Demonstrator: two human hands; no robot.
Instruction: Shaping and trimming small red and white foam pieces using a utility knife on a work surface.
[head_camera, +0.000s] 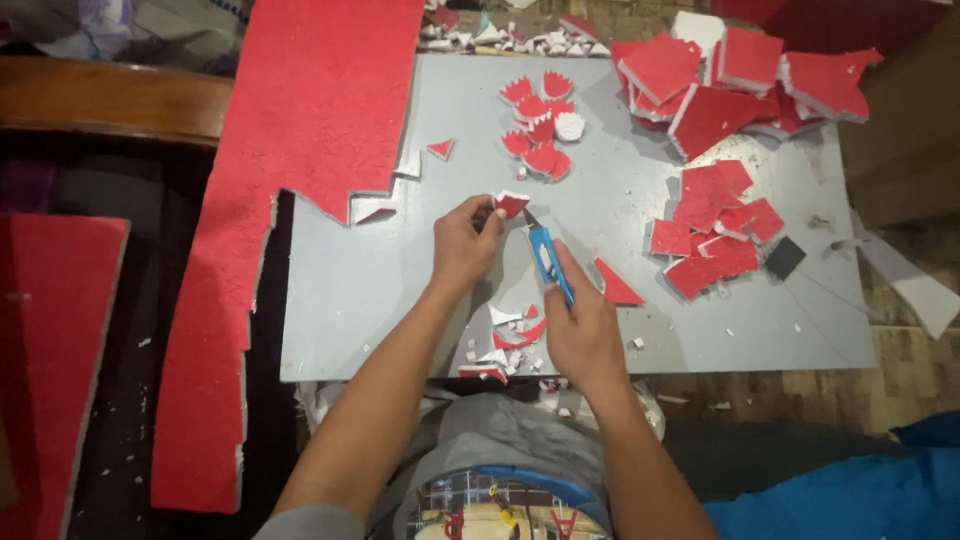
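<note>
Grey work board (400, 290) on a low table, w/ big red foam sheet (300, 160) at left edge, finished scalloped cut-outs (540, 130) grouped at top centre, rough red squares (715, 220) stacked right, offcuts (505, 345) piled near the person's lap, apparently sorted by stage. Left hand (462, 245) pinches small red piece (511, 205) between thumb & fingertips, fingers clamped on its lower edge, piece raised just above board so the blade can reach it. Right hand (580, 330) wrapped tight round blue utility knife (548, 262), tip touching or just beside the piece's right side.
</note>
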